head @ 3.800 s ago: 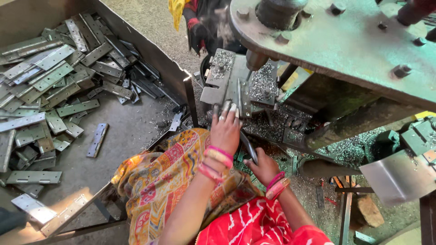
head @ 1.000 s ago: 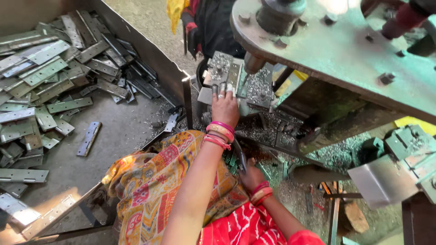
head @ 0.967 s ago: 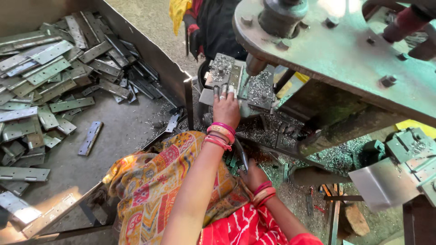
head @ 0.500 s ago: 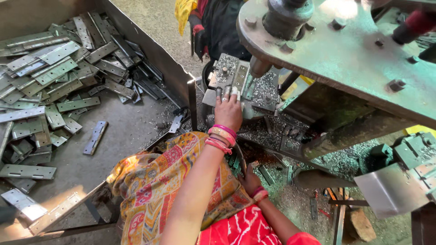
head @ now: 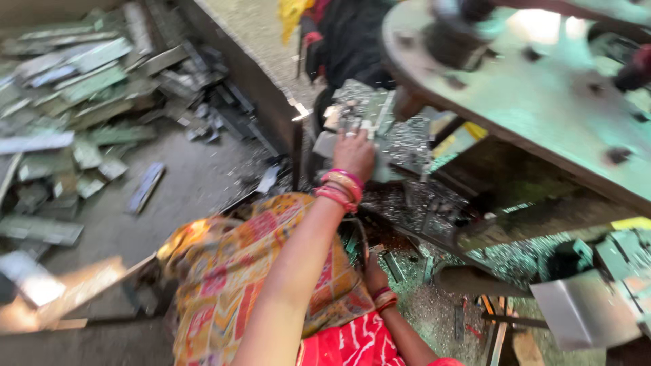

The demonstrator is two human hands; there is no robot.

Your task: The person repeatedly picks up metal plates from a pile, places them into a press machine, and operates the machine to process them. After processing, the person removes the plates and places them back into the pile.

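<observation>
Your left hand (head: 354,152) sits just above the middle of the frame, fingers laid over a flat metal plate (head: 359,112) on the bed of the press (head: 529,102). The picture is blurred, so you cannot tell whether the fingers pinch the plate or only press on it. The plate's long axis seems to run from lower left to upper right, its far end pointing under the big round green machine body that fills the upper right. Your right hand (head: 373,271) is low in the frame, below centre, down among metal chips and well apart from the left; its grip is hidden.

Room is tight. The machine body overhangs the plate from the right, and the dark rim of the metal bin (head: 271,115) stands just left of your left wrist. The bin's grey floor, left of centre, lies partly bare, with loose metal strips (head: 81,81) heaped toward the upper left.
</observation>
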